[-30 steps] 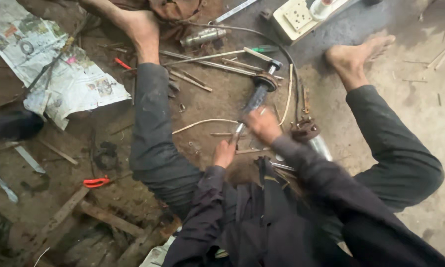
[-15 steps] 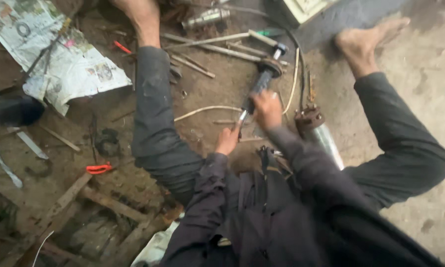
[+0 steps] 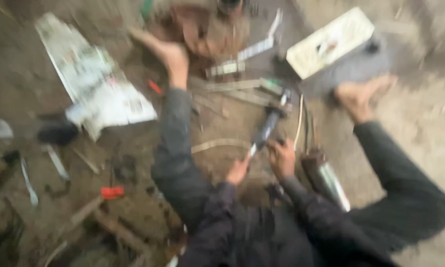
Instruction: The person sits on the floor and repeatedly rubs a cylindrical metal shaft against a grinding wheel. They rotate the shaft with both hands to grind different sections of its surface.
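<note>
The frame is motion-blurred, so fine detail is lost. A person sits on a dirt floor [image 3: 222, 123] with legs spread, looking down at both hands between the knees. The right hand [image 3: 283, 159] is clenched around the near part of a dark-handled tool [image 3: 267, 129]. The tool's long axis runs diagonally, its dark handle end pointing far and right and its pale near end pointing toward the left hand [image 3: 238, 171]. The left hand sits just beside that near tip; whether it grips the tip cannot be told. The tool lies in the middle of the scene, between the two bare feet. Just right of the right hand stands a shiny metal cylinder [image 3: 329, 179]. A crumpled newspaper [image 3: 96, 91] lies far left, and a pale rectangular box [image 3: 330, 42] far right.
</note>
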